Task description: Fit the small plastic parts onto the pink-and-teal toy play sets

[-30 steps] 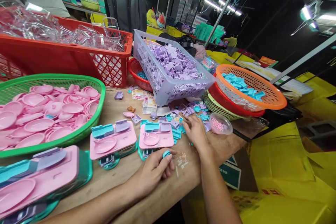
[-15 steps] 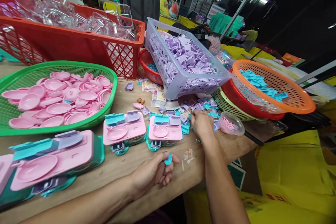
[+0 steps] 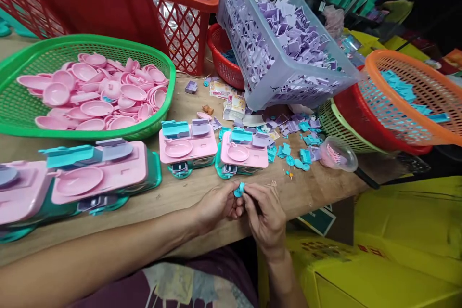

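Near the table's front edge, my left hand (image 3: 218, 207) pinches a small round teal piece (image 3: 238, 189) between thumb and finger. My right hand (image 3: 266, 216) meets it from the right, its fingertips closed at the same piece; whether a second small part is between them is too small to tell. Just beyond the hands stands a pink and teal toy set (image 3: 244, 154) with a small pan on top. Another toy set (image 3: 188, 147) is to its left, and a larger-looking one (image 3: 101, 175) lies further left. Loose teal pieces (image 3: 298, 163) are scattered to the right.
A green basket (image 3: 169, 82) of pink pans stands at left, a red crate (image 3: 108, 9) behind it. A lilac crate (image 3: 263, 82) of purple parts tilts at centre back. An orange basket (image 3: 393, 115) and a clear cup (image 3: 346, 160) with pink bits are at right.
My right hand has come back from the pile of loose parts to my left hand, at the teal piece. The view has tipped down and shifted, so the table items appear higher and further right.
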`<state>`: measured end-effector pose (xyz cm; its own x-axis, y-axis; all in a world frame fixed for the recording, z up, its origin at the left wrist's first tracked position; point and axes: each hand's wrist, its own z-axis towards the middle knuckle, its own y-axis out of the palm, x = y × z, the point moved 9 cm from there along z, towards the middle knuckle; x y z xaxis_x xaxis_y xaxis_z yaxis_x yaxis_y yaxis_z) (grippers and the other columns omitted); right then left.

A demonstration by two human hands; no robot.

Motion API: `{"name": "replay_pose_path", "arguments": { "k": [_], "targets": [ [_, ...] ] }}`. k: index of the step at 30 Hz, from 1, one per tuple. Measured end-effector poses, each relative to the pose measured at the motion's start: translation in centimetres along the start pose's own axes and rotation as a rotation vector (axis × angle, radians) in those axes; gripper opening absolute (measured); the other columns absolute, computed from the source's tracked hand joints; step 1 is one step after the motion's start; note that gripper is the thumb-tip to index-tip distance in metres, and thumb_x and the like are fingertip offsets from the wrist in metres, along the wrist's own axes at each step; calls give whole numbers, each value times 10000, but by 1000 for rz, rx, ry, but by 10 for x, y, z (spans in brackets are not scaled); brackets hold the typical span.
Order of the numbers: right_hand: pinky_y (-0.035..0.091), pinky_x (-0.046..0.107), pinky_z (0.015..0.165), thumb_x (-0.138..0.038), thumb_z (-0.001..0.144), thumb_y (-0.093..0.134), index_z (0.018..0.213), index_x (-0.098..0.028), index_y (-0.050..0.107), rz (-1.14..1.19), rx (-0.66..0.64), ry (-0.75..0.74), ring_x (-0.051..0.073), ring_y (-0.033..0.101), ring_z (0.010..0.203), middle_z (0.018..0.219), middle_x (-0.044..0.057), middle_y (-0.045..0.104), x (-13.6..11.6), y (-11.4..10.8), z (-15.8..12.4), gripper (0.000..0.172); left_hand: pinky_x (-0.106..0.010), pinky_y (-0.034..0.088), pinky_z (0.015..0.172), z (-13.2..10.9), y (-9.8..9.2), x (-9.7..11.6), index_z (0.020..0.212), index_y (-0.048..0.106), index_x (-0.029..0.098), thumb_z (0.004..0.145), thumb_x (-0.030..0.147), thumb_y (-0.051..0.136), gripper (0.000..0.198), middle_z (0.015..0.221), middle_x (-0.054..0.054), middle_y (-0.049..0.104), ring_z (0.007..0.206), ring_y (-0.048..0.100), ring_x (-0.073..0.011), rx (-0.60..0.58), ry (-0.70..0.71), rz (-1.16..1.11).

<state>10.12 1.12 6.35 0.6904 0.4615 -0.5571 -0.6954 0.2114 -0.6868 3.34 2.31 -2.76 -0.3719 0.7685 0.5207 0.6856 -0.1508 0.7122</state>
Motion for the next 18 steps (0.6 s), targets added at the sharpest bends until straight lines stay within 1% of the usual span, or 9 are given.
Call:
{"name": "replay_pose_path", "arguments": {
  "k": [2, 4, 7, 9, 10, 12, 15, 16, 18],
  "targets": [
    [477, 349, 850, -64, 863, 573, 1139, -233, 591, 39, 29, 37, 173, 595, 964, 1024, 52, 648, 6, -3, 1, 324, -211, 321, 546, -1, 2, 2, 783, 459, 148, 837, 550, 513, 409, 701, 7, 459, 588, 459, -92, -18, 31, 51],
    [478, 339, 838, -78, 867, 576, 1184, -235, 580, 62, 14, 76, 166, 590, 941, 1009, 51, 633, 10, -6, 3, 353, -216, 316, 532, -1, 3, 5, 772, 459, 151, 825, 599, 502, 452, 686, 7, 459, 572, 447, -94, -29, 55, 127],
    [477, 328, 820, -101, 886, 557, 1254, -238, 550, 80, -118, 88, 161, 577, 923, 998, 54, 604, 11, -5, 8, 392, -229, 316, 524, -2, 3, 8, 732, 459, 151, 842, 627, 445, 489, 653, -3, 466, 554, 436, -99, -34, 65, 251],
    [477, 318, 810, -108, 886, 558, 1220, -235, 568, 84, -191, 79, 158, 575, 914, 981, 50, 599, 10, -5, 10, 358, -231, 317, 524, -2, 3, 9, 720, 462, 148, 851, 617, 433, 487, 645, -4, 465, 552, 434, -99, -38, 61, 285],
    [479, 310, 798, -113, 878, 571, 1184, -229, 581, 86, -200, 80, 157, 576, 903, 969, 47, 600, 10, -7, 10, 327, -230, 317, 524, -2, 3, 9, 717, 462, 148, 852, 606, 435, 478, 644, -4, 463, 552, 433, -98, -38, 59, 281],
    [483, 298, 768, -125, 856, 604, 1102, -216, 591, 96, -145, 117, 155, 583, 870, 936, 39, 598, 13, -12, 9, 263, -225, 322, 528, -1, 1, 11, 714, 469, 144, 853, 570, 447, 448, 652, -8, 469, 563, 440, -97, -31, 58, 241],
    [493, 298, 742, -139, 844, 617, 992, -209, 584, 142, 29, 205, 157, 602, 846, 921, 36, 609, 20, -15, 2, 167, -215, 348, 551, 0, 0, 13, 758, 518, 127, 821, 511, 518, 389, 716, -32, 522, 624, 493, -108, -5, 59, 117],
    [495, 308, 754, -136, 843, 617, 966, -207, 585, 136, 75, 209, 160, 609, 854, 929, 37, 621, 20, -14, -1, 146, -215, 368, 573, 0, 1, 14, 789, 535, 123, 799, 501, 562, 379, 755, -40, 541, 655, 511, -112, 7, 63, 67],
    [488, 347, 815, -115, 829, 629, 936, -202, 599, 66, 135, 156, 171, 618, 894, 968, 42, 647, 13, -9, -5, 141, -227, 408, 634, -1, 1, 16, 841, 557, 119, 750, 499, 649, 402, 812, -44, 563, 706, 529, -118, 34, 85, -15]
  ]
}}
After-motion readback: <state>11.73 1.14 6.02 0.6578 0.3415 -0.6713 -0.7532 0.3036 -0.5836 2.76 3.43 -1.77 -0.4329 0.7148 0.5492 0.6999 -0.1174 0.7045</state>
